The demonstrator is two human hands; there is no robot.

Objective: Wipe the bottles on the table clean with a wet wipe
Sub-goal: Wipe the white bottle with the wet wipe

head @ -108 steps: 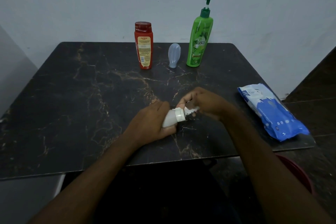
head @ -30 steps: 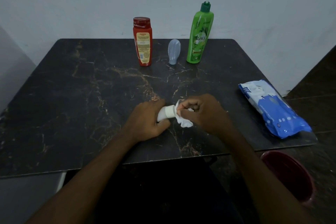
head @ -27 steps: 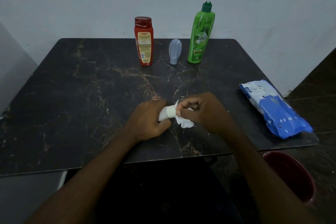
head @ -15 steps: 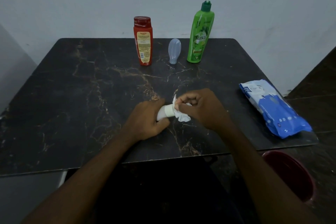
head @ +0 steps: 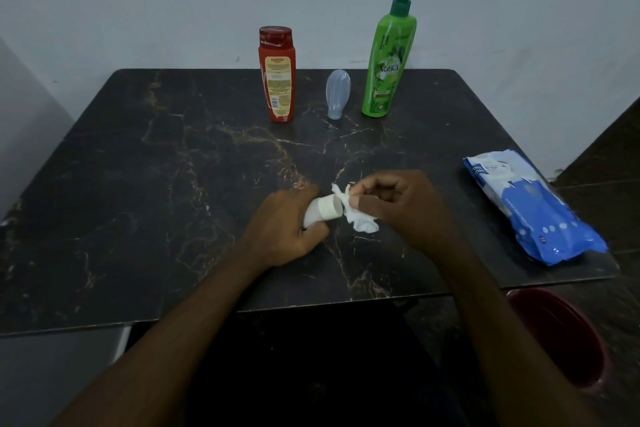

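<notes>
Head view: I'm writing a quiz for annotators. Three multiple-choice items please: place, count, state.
1. Where does the blue wet-wipe pack lie? A right edge of the table; B left edge; C far middle.
2. Containers standing at the far edge? A one; B three; C five.
3. The left hand is: A flat, empty; B gripping a white bottle; C on a pump.
Answers: 1 A, it lies there. 2 B: red bottle, translucent bottle, green pump bottle. 3 B, fingers curl round it; the right hand holds a wet wipe at its cap.
</notes>
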